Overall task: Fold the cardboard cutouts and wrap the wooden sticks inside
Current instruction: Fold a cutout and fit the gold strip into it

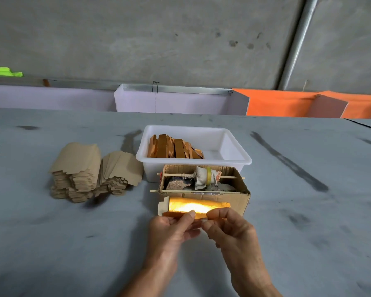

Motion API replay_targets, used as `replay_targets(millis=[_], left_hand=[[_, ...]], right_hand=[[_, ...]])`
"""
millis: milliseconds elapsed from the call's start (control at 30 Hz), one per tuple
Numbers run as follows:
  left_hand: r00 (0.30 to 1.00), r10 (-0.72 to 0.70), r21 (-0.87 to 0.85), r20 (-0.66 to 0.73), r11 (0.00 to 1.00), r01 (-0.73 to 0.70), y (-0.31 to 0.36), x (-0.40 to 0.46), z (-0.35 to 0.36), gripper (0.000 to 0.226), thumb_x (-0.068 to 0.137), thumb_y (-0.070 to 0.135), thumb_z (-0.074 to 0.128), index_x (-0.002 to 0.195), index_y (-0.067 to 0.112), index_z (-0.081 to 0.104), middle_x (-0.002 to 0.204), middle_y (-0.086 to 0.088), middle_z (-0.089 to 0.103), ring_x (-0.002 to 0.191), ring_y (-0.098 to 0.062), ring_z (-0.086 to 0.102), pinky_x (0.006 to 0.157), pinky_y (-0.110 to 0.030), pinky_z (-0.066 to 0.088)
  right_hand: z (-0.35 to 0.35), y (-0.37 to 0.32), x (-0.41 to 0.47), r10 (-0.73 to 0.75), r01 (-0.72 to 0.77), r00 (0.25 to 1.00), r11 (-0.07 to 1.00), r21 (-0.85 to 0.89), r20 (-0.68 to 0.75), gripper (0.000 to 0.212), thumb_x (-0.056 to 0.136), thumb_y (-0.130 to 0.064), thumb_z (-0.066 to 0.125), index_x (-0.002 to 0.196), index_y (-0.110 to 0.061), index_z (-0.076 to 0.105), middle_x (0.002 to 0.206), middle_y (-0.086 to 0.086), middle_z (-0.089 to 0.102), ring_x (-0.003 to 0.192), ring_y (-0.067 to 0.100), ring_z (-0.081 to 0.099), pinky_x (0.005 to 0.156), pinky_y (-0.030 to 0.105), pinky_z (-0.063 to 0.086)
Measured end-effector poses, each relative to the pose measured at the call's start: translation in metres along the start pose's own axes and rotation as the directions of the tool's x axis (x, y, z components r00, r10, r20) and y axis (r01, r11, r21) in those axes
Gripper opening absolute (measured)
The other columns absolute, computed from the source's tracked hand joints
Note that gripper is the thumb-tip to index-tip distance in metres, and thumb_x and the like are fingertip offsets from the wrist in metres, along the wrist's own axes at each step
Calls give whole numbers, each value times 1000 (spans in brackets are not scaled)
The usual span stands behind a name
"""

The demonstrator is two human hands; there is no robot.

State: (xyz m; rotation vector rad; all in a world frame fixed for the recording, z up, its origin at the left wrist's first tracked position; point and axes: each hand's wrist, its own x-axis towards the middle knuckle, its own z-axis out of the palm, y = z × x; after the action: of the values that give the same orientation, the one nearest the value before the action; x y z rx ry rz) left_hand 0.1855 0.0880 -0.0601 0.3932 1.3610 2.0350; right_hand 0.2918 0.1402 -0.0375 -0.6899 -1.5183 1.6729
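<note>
Cardboard box point(223, 199) just behind gold cutout point(198, 205) pinched in left hand point(171, 230) and right hand point(231, 230).

Glossy orange-gold cardboard cutout point(198, 207), partly folded lengthwise (pale tab at its left end), stack of flat cutouts point(94, 172) far left.

Glare and fingers hid the cutout.
Cardboard cutout point(196, 207) above the fingertips point(191, 214) was washed out; lower edge covered, contents unreadable.

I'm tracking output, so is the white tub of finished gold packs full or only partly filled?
Partly filled. The gold packs lean against the white tub's left half; its right half shows bare floor.
</note>
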Motion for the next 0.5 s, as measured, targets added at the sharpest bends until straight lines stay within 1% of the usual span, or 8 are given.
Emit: replay_targets(millis=[67, 167, 367, 500], left_hand=[[1000, 23, 14, -8, 1000, -23, 2, -4, 1, 16, 80, -3, 65, 67, 4, 70, 68, -16, 72, 59, -23, 70, 51, -27, 56], [999, 50, 48, -5, 998, -49, 5, -8, 3, 10, 81, -3, 65, 74, 3, 70, 70, -15, 72, 61, -23, 70, 51, -25, 54], [998, 65, 80, -1, 995, -65, 8, -18, 3, 5, 81, 0, 66, 79, 2, 70, 72, -14, 73, 65, -26, 72, 51, -24, 54], [999, 42, 84, -7, 996, -41, 8, -21, 1, 4, 81, 3, 67, 84, 1, 70, 75, -15, 73, 69, -27, 72, 54, -26, 55]], right_hand=[[0, -3, -2, 12, -13, 1000, 1000, 17, 15, 11, 78, 12, 64, 86, 5, 62, 54, 0, 63, 46, -1, 54, 45, 9, 40], [-3, -10, -3, 34, -35, 999, 999, 33, 39, 13, 77, 12, 65, 88, 5, 62, 54, 1, 65, 47, -1, 56, 46, 9, 41], [-8, -21, -5, 62, -60, 989, 998, -17, 134, 15, 81, 10, 63, 92, -1, 65, 55, -1, 63, 51, 0, 57, 48, 10, 42], [-12, -27, -7, 71, -72, 983, 997, 1, 172, 25, 80, 6, 66, 99, -10, 62, 63, 10, 57, 55, 6, 54, 50, 12, 42]])
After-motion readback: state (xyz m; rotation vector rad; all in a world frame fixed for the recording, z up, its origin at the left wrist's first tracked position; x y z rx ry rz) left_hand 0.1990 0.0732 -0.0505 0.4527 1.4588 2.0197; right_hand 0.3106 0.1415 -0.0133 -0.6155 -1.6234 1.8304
